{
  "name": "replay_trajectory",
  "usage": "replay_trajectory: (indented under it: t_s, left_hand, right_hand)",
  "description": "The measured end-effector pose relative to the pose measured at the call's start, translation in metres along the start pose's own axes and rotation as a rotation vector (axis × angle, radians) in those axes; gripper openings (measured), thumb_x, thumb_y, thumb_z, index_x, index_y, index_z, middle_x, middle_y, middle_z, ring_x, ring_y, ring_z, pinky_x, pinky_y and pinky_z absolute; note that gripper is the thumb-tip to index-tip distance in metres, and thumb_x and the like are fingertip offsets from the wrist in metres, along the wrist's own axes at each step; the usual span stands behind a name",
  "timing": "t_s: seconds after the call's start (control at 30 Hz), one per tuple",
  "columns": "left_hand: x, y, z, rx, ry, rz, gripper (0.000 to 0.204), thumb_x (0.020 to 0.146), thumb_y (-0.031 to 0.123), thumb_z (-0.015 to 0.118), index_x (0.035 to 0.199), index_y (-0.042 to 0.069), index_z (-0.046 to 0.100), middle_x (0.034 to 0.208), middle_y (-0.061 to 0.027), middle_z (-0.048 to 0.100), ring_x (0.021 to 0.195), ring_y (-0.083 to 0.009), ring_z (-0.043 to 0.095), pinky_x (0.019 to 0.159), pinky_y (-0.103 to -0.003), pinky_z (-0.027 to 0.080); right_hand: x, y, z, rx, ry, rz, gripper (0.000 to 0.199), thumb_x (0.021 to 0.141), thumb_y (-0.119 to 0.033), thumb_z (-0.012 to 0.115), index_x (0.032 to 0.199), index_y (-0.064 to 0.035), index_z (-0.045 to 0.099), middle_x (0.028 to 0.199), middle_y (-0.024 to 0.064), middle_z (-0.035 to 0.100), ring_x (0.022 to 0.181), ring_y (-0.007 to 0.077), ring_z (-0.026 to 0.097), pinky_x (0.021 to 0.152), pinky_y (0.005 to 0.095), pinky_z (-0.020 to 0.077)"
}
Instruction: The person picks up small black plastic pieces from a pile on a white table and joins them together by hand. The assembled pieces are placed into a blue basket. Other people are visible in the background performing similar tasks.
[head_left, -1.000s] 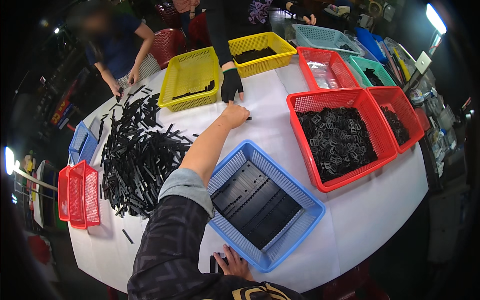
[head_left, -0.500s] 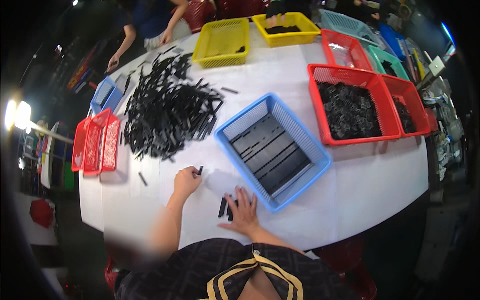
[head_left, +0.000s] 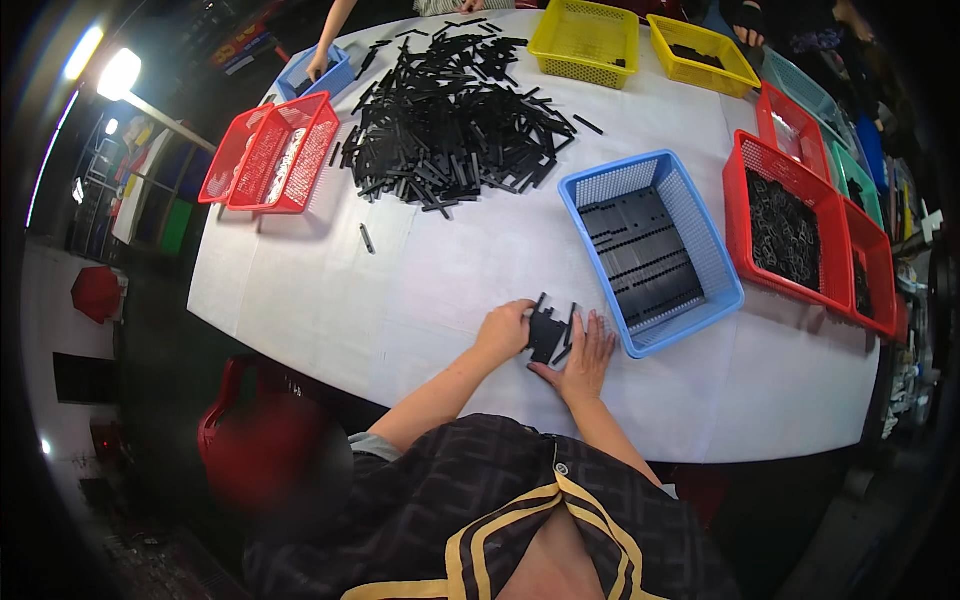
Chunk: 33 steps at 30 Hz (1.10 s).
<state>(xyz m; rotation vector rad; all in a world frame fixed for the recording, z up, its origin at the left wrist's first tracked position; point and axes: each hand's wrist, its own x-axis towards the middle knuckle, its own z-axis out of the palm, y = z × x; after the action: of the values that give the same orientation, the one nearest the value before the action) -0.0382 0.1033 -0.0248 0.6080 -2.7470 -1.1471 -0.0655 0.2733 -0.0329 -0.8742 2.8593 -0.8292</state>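
Note:
A small group of flat black strips (head_left: 546, 337) lies side by side on the white table, between my two hands. My left hand (head_left: 505, 329) is closed at the left edge of the group, thumb and fingers pinching a black strip there; its fingertips are partly hidden. My right hand (head_left: 587, 362) rests on the table at the group's right side, fingers stretched out and thumb apart, beside a few slanted strips. Just beyond it stands a blue basket (head_left: 718, 268) with rows of black strips laid flat inside.
A large heap of loose black strips (head_left: 450, 125) covers the far middle. Red baskets (head_left: 310, 195) stand left, and a red basket (head_left: 738, 215) of small dark parts right. Yellow baskets (head_left: 585, 66) line the far edge. Another person's hand (head_left: 318, 66) reaches into a small blue basket (head_left: 342, 72).
My left hand has moved right with its strip, up against the group beside my right hand. More of the grouped strips show now. The whole view has shifted.

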Motion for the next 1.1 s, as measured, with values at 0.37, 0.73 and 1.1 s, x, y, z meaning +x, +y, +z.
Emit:
replay_trajectory:
  t_s: [0.37,0.73,1.1]
  left_hand:
    - [0.004,-0.05,-0.076,-0.205,-0.061,-0.041,0.023,0.077,0.009,0.055,0.097,0.003,0.064,0.086,-0.0166,0.065,0.074,-0.0292,0.063,0.068,-0.037,0.05]
    - [0.013,-0.151,-0.151,-0.134,0.235,-0.171,0.011,0.076,0.011,0.065,0.085,0.004,0.062,0.061,-0.0048,0.055,0.051,-0.0127,0.05,0.052,-0.026,0.043]
    - [0.029,-0.167,-0.155,-0.187,0.265,-0.186,0.01,0.077,0.013,0.066,0.074,0.005,0.06,0.048,-0.0028,0.048,0.042,-0.0119,0.043,0.044,-0.027,0.036]
  right_hand:
    - [0.039,-0.051,0.014,0.054,0.195,-0.102,0.06,0.07,-0.032,0.068,0.121,-0.0074,0.048,0.135,0.019,0.034,0.128,0.0383,0.028,0.103,0.0567,0.0188]
    - [0.206,-0.09,0.082,0.025,0.226,-0.056,0.038,0.076,-0.019,0.064,0.111,-0.0069,0.056,0.102,0.0104,0.053,0.098,0.0284,0.049,0.084,0.0407,0.0382]
    - [0.26,-0.088,0.105,-0.008,0.196,0.13,0.024,0.072,-0.015,0.068,0.094,-0.0121,0.063,0.089,0.0077,0.053,0.089,0.0267,0.051,0.077,0.0395,0.0405]
